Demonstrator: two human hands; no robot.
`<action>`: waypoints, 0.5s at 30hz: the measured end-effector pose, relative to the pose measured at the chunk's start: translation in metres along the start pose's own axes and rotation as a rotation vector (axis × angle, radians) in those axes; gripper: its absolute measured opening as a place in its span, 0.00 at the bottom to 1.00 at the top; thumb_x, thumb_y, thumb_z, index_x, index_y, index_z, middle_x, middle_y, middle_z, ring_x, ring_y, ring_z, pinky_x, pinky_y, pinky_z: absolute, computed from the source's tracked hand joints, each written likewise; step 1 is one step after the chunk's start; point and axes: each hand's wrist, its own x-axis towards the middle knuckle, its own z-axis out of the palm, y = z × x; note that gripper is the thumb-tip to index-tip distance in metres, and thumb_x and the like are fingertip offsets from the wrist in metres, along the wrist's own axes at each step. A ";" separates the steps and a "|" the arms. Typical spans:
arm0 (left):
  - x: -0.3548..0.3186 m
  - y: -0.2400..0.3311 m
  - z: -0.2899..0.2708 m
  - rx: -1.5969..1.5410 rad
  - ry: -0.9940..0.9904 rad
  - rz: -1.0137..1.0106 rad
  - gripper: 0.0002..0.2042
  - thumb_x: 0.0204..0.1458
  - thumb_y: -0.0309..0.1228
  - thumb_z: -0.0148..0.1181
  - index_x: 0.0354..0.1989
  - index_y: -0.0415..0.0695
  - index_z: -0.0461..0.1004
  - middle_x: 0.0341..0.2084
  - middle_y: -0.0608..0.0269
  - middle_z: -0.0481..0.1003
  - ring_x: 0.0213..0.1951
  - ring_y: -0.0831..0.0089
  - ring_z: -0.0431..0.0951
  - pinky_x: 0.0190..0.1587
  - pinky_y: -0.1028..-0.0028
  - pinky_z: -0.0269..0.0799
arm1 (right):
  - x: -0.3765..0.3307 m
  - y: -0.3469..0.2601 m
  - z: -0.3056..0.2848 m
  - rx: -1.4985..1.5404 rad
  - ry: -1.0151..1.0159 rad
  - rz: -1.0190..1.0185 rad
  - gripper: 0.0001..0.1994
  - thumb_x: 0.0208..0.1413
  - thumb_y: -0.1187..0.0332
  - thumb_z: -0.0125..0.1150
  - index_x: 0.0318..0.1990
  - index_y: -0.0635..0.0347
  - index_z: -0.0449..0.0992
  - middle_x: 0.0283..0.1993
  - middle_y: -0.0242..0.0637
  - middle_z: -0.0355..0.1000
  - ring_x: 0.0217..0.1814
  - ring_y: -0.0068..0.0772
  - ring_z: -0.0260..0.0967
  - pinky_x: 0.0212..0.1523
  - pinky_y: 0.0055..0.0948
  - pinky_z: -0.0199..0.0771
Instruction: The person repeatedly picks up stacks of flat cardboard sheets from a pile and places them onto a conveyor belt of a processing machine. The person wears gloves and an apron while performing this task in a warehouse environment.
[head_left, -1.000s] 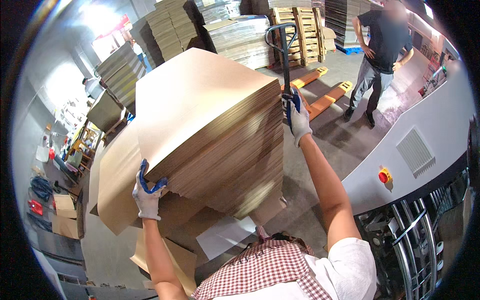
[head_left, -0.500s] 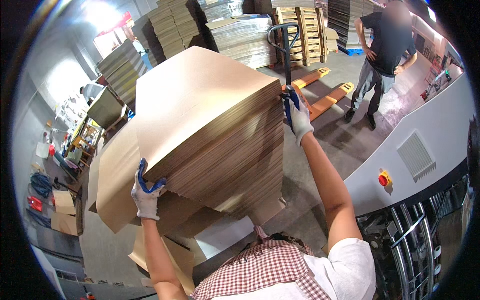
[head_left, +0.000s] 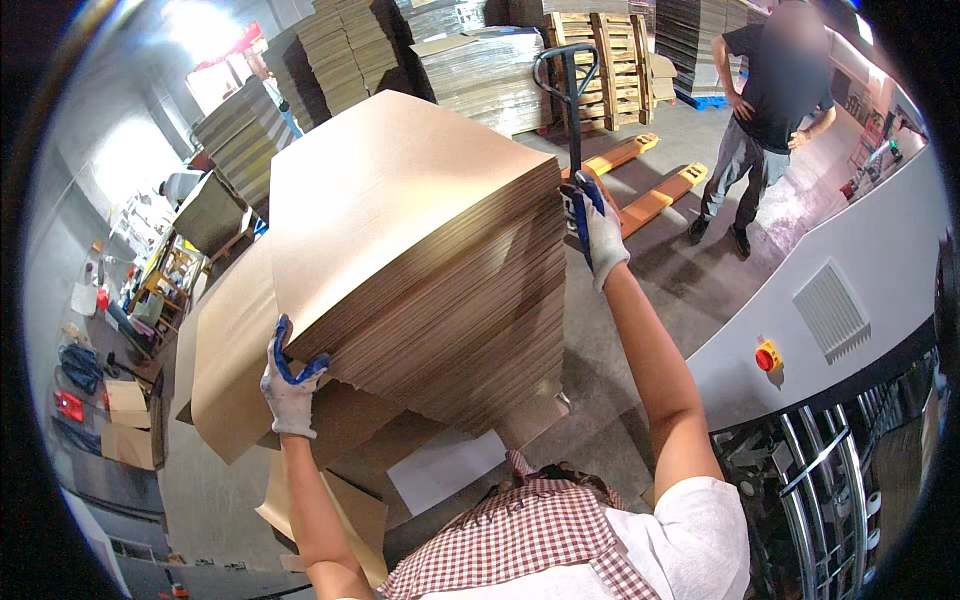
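Note:
A tall stack of brown cardboard sheets (head_left: 450, 290) rises in front of me, its top sheet slightly bowed. My left hand (head_left: 291, 383), in a white glove with a blue palm, cups the stack's near left corner. Its thumb and fingers are spread apart along the two sides. At the right corner, my right hand (head_left: 600, 230), gloved the same way, lies upright against the sheet edges with fingers stretched out. Part of its fingertips overlaps the stack's edge and is hard to make out. Loose brown sheets (head_left: 225, 360) lie lower down at the left of the stack.
An orange pallet jack (head_left: 655, 205) stands beyond the stack, near a person (head_left: 765, 120) with hands on hips. A grey-white machine panel (head_left: 790, 330) with a red knob (head_left: 767, 357) borders the right. Wooden pallets (head_left: 605, 70) and wrapped cardboard stacks (head_left: 490, 80) line the back.
Hardly anything differs. Both hands keep their places at the stack's corners, with a very slight shift of the right hand's fingers.

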 end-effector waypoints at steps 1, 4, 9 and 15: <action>0.000 0.002 0.000 0.004 -0.004 -0.014 0.39 0.37 0.31 0.75 0.62 0.46 0.64 0.58 0.59 0.70 0.59 0.66 0.69 0.63 0.65 0.65 | -0.002 -0.006 0.000 0.072 -0.020 0.085 0.16 0.65 0.63 0.51 0.58 0.50 0.71 0.39 0.24 0.74 0.28 0.14 0.65 0.28 0.16 0.66; 0.000 0.004 -0.001 0.001 -0.008 -0.031 0.39 0.37 0.30 0.75 0.62 0.46 0.64 0.58 0.59 0.70 0.60 0.66 0.69 0.64 0.65 0.64 | -0.006 -0.022 -0.001 0.216 -0.055 0.266 0.16 0.63 0.60 0.53 0.55 0.49 0.73 0.38 0.24 0.75 0.28 0.14 0.66 0.28 0.16 0.66; -0.001 0.003 -0.002 0.026 -0.008 -0.022 0.39 0.38 0.31 0.75 0.63 0.46 0.64 0.58 0.59 0.69 0.60 0.66 0.69 0.64 0.65 0.64 | -0.001 -0.027 0.004 0.203 0.009 0.324 0.15 0.62 0.57 0.53 0.50 0.52 0.75 0.34 0.24 0.74 0.27 0.15 0.66 0.27 0.16 0.65; 0.004 0.007 0.003 0.017 -0.006 0.005 0.38 0.39 0.32 0.74 0.63 0.47 0.63 0.58 0.60 0.70 0.59 0.66 0.69 0.63 0.65 0.66 | 0.037 -0.001 -0.009 0.324 -0.184 0.128 0.13 0.64 0.64 0.45 0.48 0.61 0.70 0.44 0.43 0.74 0.46 0.37 0.72 0.48 0.35 0.73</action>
